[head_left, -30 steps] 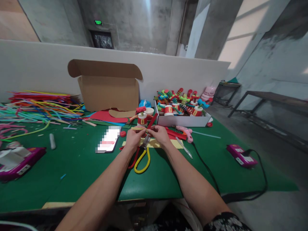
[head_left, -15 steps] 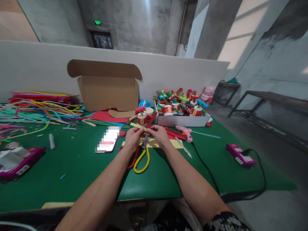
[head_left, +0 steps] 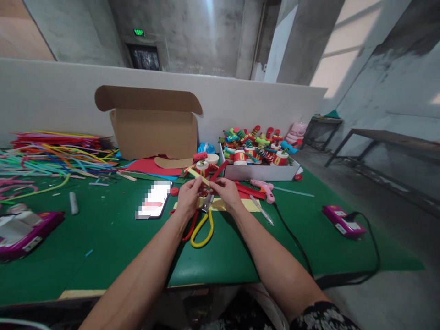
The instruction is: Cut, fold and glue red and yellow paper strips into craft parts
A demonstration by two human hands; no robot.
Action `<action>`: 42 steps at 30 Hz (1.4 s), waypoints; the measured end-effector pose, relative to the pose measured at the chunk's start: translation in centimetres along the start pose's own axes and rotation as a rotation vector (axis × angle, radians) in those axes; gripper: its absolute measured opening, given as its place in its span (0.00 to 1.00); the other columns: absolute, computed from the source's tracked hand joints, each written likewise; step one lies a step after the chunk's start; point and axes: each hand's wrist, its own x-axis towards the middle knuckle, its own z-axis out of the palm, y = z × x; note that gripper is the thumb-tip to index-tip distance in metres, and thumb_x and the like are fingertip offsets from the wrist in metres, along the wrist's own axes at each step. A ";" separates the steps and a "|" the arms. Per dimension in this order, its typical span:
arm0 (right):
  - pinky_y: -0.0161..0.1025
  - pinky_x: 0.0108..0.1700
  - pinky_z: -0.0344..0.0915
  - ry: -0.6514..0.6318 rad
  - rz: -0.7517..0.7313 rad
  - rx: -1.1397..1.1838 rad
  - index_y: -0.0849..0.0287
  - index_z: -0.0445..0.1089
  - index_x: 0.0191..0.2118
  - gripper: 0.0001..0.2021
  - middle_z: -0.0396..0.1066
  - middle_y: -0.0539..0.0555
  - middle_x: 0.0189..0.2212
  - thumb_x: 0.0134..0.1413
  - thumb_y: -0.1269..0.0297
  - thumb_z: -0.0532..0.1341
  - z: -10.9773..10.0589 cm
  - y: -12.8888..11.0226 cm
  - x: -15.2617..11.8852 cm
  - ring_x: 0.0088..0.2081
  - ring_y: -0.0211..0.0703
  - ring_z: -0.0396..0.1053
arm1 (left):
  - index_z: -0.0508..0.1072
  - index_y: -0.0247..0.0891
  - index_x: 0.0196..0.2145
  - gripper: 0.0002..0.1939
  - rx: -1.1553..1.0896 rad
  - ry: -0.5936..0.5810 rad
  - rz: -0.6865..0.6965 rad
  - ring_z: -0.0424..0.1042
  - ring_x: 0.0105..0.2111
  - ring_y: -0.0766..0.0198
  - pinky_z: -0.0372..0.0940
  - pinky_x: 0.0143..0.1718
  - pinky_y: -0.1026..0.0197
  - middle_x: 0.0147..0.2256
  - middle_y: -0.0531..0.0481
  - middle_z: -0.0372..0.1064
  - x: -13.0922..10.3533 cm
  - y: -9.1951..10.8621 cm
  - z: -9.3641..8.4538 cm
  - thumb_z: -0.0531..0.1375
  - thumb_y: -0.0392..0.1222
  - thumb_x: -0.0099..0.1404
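My left hand [head_left: 189, 196] is closed, its thumb and fingertips pinching a pale yellow paper strip [head_left: 194, 173] that points up and left. My right hand [head_left: 225, 191] is pinched shut close beside it, where a red paper strip [head_left: 219, 171] slants up to the right. The two strips meet between my fingertips; the joint itself is hidden. Below my hands, scissors with one yellow and one red handle [head_left: 212, 224] lie on the table, partly over a yellow paper sheet [head_left: 252, 205]. Just behind stands a red-and-white cup figure [head_left: 202, 169] with folded-paper spring arms.
A white box [head_left: 261, 173] of finished colourful figures stands back right. Right of my hands lie a pink glue gun [head_left: 265, 188], its cord and a pen [head_left: 263, 211]. To the left are a phone [head_left: 156, 199], a cardboard box [head_left: 154, 133], and many coloured strips [head_left: 58, 153].
The yellow strip's free end has tilted upward and my left fingertips have risen slightly. My right hand stays nearly in place, and the scissors have not moved.
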 end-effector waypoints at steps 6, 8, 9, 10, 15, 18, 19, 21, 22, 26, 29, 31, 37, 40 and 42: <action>0.35 0.29 0.69 -0.010 0.051 0.090 0.63 0.70 0.24 0.15 0.71 0.50 0.19 0.28 0.59 0.71 0.1 -0.2 -0.2 0.21 0.35 0.68 | 0.71 0.34 0.27 0.19 0.024 -0.076 0.061 0.65 0.21 0.70 0.58 0.24 0.67 0.21 0.53 0.68 -0.1 -0.1 0.0 0.69 0.49 0.41; 0.35 0.30 0.69 -0.041 0.036 0.075 0.63 0.71 0.24 0.15 0.71 0.50 0.19 0.28 0.59 0.71 0.1 -0.1 -0.3 0.21 0.35 0.67 | 0.71 0.33 0.25 0.18 0.048 -0.066 0.077 0.64 0.20 0.70 0.58 0.24 0.67 0.20 0.53 0.67 -0.1 -0.1 -0.2 0.69 0.49 0.41; 0.35 0.30 0.69 -0.054 0.029 0.064 0.63 0.71 0.24 0.15 0.71 0.50 0.20 0.28 0.59 0.71 0.1 -0.1 -0.4 0.22 0.35 0.68 | 0.71 0.33 0.24 0.17 0.062 -0.057 0.076 0.64 0.20 0.70 0.57 0.23 0.67 0.19 0.53 0.67 -0.1 -0.1 -0.3 0.69 0.49 0.41; 0.35 0.31 0.69 -0.062 0.022 0.052 0.63 0.71 0.24 0.15 0.72 0.51 0.21 0.29 0.59 0.70 0.1 -0.1 -0.4 0.22 0.35 0.68 | 0.72 0.33 0.24 0.17 0.077 -0.047 0.071 0.63 0.20 0.70 0.57 0.23 0.67 0.19 0.53 0.66 -0.1 -0.1 -0.4 0.69 0.49 0.41; 0.38 0.32 0.69 -0.046 -0.006 -0.005 0.63 0.73 0.24 0.15 0.72 0.51 0.20 0.29 0.58 0.70 0.0 -0.1 -0.2 0.22 0.37 0.68 | 0.72 0.33 0.23 0.18 0.091 -0.044 0.053 0.61 0.18 0.71 0.55 0.21 0.67 0.18 0.54 0.65 -0.2 0.0 -0.3 0.69 0.50 0.41; 0.38 0.32 0.69 0.020 -0.024 0.013 0.63 0.73 0.23 0.15 0.72 0.51 0.19 0.28 0.57 0.70 0.0 -0.3 -0.2 0.22 0.37 0.68 | 0.73 0.33 0.26 0.17 0.068 -0.077 0.072 0.62 0.19 0.71 0.56 0.22 0.67 0.19 0.53 0.66 -0.1 -0.2 -0.3 0.67 0.50 0.44; 0.39 0.32 0.70 0.041 -0.033 0.026 0.63 0.73 0.22 0.14 0.71 0.51 0.19 0.28 0.57 0.70 0.1 -0.3 -0.3 0.22 0.37 0.68 | 0.73 0.33 0.27 0.17 0.075 -0.096 0.079 0.62 0.20 0.71 0.56 0.23 0.67 0.20 0.53 0.67 -0.1 -0.3 -0.3 0.67 0.50 0.44; 0.39 0.33 0.70 0.066 -0.042 0.046 0.62 0.72 0.22 0.14 0.71 0.50 0.18 0.28 0.57 0.70 0.2 -0.4 -0.4 0.22 0.37 0.68 | 0.73 0.33 0.27 0.17 0.105 -0.115 0.091 0.62 0.20 0.70 0.56 0.23 0.67 0.21 0.52 0.68 -0.2 -0.3 -0.3 0.68 0.49 0.44; 0.39 0.32 0.70 0.071 -0.043 0.043 0.62 0.72 0.21 0.14 0.71 0.50 0.18 0.28 0.57 0.70 0.3 -0.4 -0.5 0.22 0.37 0.68 | 0.73 0.33 0.27 0.17 0.120 -0.109 0.097 0.62 0.20 0.71 0.56 0.23 0.67 0.21 0.52 0.68 -0.2 -0.3 -0.4 0.68 0.49 0.44; 0.38 0.30 0.69 0.092 -0.045 -0.024 0.63 0.73 0.21 0.12 0.70 0.50 0.18 0.29 0.58 0.69 0.3 -0.3 -0.7 0.21 0.38 0.68 | 0.73 0.33 0.26 0.17 0.168 -0.070 0.118 0.61 0.20 0.71 0.55 0.22 0.68 0.20 0.53 0.67 -0.3 -0.1 -0.4 0.68 0.49 0.43; 0.38 0.30 0.68 0.088 -0.059 -0.041 0.63 0.73 0.21 0.12 0.70 0.50 0.17 0.31 0.59 0.68 0.2 0.0 -0.6 0.21 0.38 0.68 | 0.73 0.33 0.25 0.17 0.181 -0.062 0.112 0.61 0.19 0.70 0.55 0.21 0.67 0.19 0.53 0.66 -0.4 0.0 -0.4 0.68 0.49 0.43; 0.38 0.30 0.68 0.077 -0.055 -0.052 0.63 0.73 0.21 0.12 0.71 0.51 0.18 0.32 0.59 0.68 0.2 0.0 -0.4 0.22 0.39 0.68 | 0.73 0.33 0.24 0.17 0.173 -0.043 0.100 0.61 0.18 0.70 0.54 0.21 0.67 0.18 0.54 0.65 -0.4 0.1 -0.4 0.68 0.49 0.42; 0.36 0.31 0.68 0.139 -0.040 0.097 0.62 0.70 0.24 0.14 0.70 0.48 0.17 0.32 0.56 0.69 0.0 -0.7 0.1 0.21 0.35 0.66 | 0.71 0.33 0.22 0.17 0.100 0.023 0.077 0.58 0.17 0.72 0.53 0.20 0.67 0.17 0.55 0.63 -0.3 0.4 -0.2 0.69 0.49 0.39; 0.35 0.30 0.68 0.059 0.049 0.174 0.62 0.68 0.24 0.17 0.68 0.47 0.17 0.31 0.55 0.69 0.2 -0.8 -0.1 0.20 0.33 0.65 | 0.70 0.33 0.21 0.19 0.078 0.033 0.017 0.59 0.17 0.73 0.54 0.19 0.67 0.17 0.55 0.63 -0.2 1.0 0.1 0.69 0.49 0.36; 0.34 0.30 0.67 -0.008 0.093 0.186 0.63 0.68 0.24 0.18 0.69 0.47 0.18 0.28 0.56 0.71 0.4 -0.6 -0.3 0.21 0.33 0.66 | 0.71 0.33 0.22 0.19 0.107 0.000 -0.012 0.60 0.17 0.72 0.55 0.20 0.67 0.18 0.54 0.64 0.0 1.5 0.4 0.69 0.49 0.37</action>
